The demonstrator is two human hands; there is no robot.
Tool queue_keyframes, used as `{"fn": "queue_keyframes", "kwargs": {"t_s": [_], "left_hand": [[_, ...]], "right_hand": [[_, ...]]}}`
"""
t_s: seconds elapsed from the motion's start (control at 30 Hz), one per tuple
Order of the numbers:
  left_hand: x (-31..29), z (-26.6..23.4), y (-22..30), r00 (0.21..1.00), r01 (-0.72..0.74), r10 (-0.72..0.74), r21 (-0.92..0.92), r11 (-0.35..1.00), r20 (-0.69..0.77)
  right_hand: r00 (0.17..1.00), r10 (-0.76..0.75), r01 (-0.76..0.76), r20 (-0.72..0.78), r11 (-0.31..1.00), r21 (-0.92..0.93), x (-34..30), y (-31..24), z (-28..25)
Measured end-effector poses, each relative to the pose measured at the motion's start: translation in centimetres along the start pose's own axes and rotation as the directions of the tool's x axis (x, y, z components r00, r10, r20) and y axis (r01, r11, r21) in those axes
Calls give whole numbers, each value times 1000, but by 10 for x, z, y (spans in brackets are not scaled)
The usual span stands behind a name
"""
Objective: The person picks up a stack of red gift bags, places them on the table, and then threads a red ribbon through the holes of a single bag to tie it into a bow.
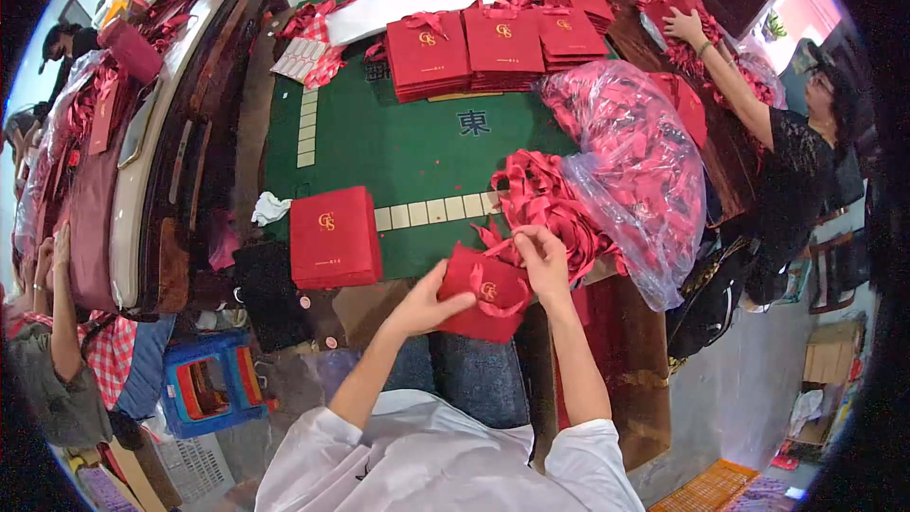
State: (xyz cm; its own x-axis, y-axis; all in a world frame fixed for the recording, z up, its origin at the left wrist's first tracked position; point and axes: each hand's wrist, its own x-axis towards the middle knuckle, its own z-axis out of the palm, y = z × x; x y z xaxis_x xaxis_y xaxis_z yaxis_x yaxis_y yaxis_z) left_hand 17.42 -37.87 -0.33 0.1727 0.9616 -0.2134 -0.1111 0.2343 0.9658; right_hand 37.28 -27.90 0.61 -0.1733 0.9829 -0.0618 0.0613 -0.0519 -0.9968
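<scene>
A small red paper gift bag (464,322) with a gold emblem and a ribbon is tilted over the near edge of the table, above my lap. My left hand (424,305) grips it on its left side, with the thumb across the front. At the bag's upper right, my right hand (544,270) pinches a strip of red ribbon (495,241) between thumb and fingertips. Just beyond that hand lies a loose heap of red ribbons (536,190). To the left, a neat stack of flat red bags (327,232) rests on the green tabletop (417,156).
Several stacks of red bags (427,57) stand along the table's far side. A clear plastic sack of ribbons (654,171) bulges over the right edge. Pale tiles (417,215) line the green surface. Co-workers (806,142) handle ribbons at neighbouring tables. A blue stool (216,384) is at lower left.
</scene>
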Motion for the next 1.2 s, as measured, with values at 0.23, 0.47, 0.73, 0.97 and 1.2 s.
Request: {"fn": "queue_keyframes", "kwargs": {"t_s": [0.23,0.47,0.73,0.97,1.2], "left_hand": [[-28,12,5,994,-111,111,162,981,9],[-37,11,-2,994,-75,85,148,986,-62],[22,-39,63,902,-181,132,-82,980,-411],[136,-89,84,750,-376,469,284,882,-466],[165,-114,31,650,43,466,641,767,-601]], "right_hand": [[959,-270,250,-90,951,-184,28,-7,-4],[969,-225,199,-101,954,-223,38,-4,-4],[922,-362,311,-134,902,-299,-1,-6,-22],[883,-469,376,5,702,-604,-34,-9,-23],[902,-424,358,77,639,-681,-51,1,-16]]}}
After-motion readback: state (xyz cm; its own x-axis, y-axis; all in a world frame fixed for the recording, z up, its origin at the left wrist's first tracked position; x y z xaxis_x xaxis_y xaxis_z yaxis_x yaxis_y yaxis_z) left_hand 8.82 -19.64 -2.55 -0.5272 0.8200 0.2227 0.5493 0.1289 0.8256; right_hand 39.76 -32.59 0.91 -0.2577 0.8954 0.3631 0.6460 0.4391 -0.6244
